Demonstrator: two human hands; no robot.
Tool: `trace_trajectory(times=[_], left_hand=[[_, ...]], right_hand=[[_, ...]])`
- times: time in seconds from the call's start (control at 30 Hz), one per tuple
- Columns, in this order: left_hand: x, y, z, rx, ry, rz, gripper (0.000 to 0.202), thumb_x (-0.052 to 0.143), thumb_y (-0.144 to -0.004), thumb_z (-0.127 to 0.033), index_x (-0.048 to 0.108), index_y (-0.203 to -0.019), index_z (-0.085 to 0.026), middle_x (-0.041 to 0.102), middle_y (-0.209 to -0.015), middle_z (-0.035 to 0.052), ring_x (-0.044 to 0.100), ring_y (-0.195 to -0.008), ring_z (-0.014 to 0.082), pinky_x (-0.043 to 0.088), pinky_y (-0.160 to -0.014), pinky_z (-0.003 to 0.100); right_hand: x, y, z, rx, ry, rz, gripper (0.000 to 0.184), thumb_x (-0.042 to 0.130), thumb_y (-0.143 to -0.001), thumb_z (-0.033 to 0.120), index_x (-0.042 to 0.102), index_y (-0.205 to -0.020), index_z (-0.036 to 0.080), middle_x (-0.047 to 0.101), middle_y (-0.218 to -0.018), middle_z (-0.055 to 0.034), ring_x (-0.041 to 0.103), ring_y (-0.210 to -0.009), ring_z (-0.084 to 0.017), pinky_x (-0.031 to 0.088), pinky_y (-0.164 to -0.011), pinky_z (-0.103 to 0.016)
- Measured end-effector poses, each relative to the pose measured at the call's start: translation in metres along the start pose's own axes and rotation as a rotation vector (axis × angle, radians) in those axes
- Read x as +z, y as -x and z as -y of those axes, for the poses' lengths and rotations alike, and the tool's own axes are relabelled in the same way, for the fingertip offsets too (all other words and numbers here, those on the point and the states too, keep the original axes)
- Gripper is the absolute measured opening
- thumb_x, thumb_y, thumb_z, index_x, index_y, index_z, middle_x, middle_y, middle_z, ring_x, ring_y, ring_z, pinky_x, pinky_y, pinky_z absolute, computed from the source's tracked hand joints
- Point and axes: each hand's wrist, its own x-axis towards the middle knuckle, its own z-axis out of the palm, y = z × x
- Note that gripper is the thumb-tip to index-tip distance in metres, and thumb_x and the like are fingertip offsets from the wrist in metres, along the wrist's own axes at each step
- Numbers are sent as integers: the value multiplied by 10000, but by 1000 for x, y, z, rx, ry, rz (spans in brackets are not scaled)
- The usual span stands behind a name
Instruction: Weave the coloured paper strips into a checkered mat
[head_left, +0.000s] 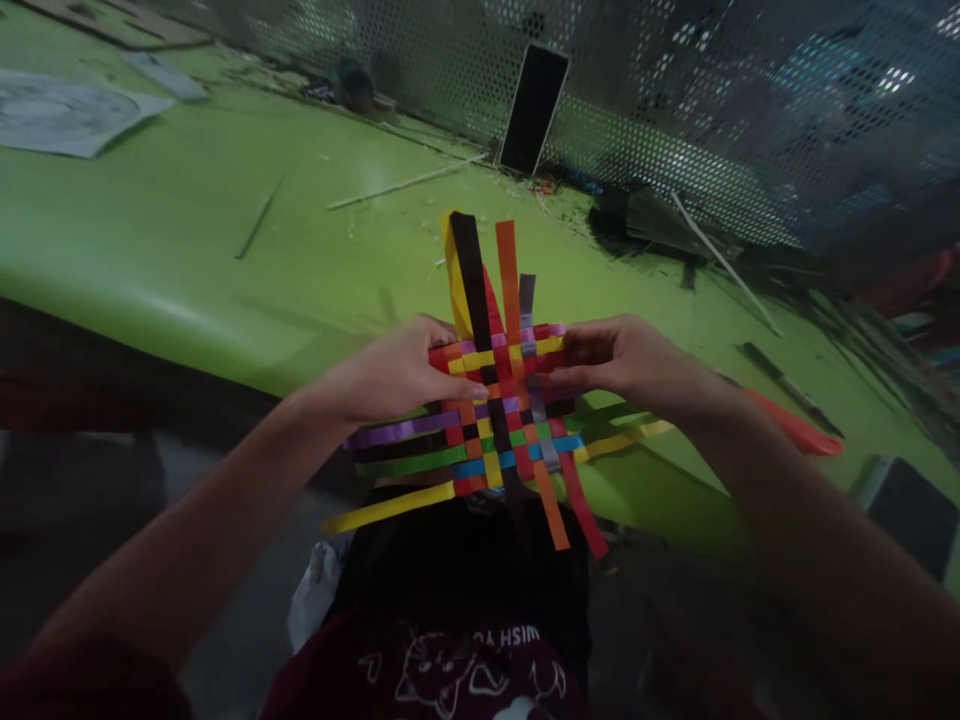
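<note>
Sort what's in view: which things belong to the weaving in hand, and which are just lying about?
Part of the job: multicoloured woven strips, gripped by left hand and right hand.

Apparently lying about: propped smartphone, paper sheet, two pale sticks.

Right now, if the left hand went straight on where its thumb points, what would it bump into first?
The woven strips it is holding, then probably the right hand across from it, though depth is hard to judge.
</note>
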Motion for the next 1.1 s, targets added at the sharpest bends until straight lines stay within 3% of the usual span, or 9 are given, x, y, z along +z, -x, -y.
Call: trace_trajectory(times=[0.2, 0.47, 0.57, 0.67, 0.8, 1.1], left_hand=[[1, 0, 2, 3, 31, -1, 194, 854, -669, -239, 679, -635, -162, 679, -621, 14, 633, -568, 163, 541, -542, 257], [2, -1, 5, 28, -14, -32, 193, 866, -650, -273, 704, -632, -169, 685, -633, 12, 582, -523, 130, 480, -488, 233], [2, -1, 7, -2, -12, -60, 190, 874, -657, -270, 718, -693, -168, 716, -680, 20, 635, -555, 146, 494, -498, 230], [1, -2, 8, 3, 24, -76, 216, 886, -665, -260, 731, -795, -183, 757, -767, 19, 700, -636, 168, 557, -565, 240], [1, -4, 6, 22, 106, -70, 284, 898, -667, -257, 752, -901, -187, 794, -883, 43, 750, -747, 199, 630, -700, 293], [-2, -7, 4, 17, 100, -80, 309, 932, -639, -272, 762, -874, -165, 800, -896, 58, 753, -742, 193, 639, -700, 284]], right_hand=[[12, 1, 0, -22, -53, -94, 288, 881, -730, 264, 802, -995, 183, 813, -989, -73, 778, -815, -218, 656, -756, -369], [24, -5, -9, -52, -110, -196, 402, 927, -656, 296, 791, -1023, 201, 813, -925, -38, 770, -809, -205, 659, -798, -383], [20, -5, -5, -44, -80, -158, 410, 923, -667, 328, 792, -1040, 219, 811, -937, -30, 771, -851, -217, 654, -825, -399], [9, -3, -2, 14, 6, -100, 293, 877, -743, 370, 814, -1001, 249, 812, -982, -37, 768, -900, -232, 645, -861, -417], [-1, -1, -3, 77, 68, -89, 209, 822, -811, 417, 837, -935, 248, 813, -914, -60, 763, -771, -225, 657, -765, -399], [7, 1, -6, -29, -29, -52, 161, 787, -850, 341, 820, -970, 238, 816, -953, -34, 774, -838, -197, 653, -836, -375]])
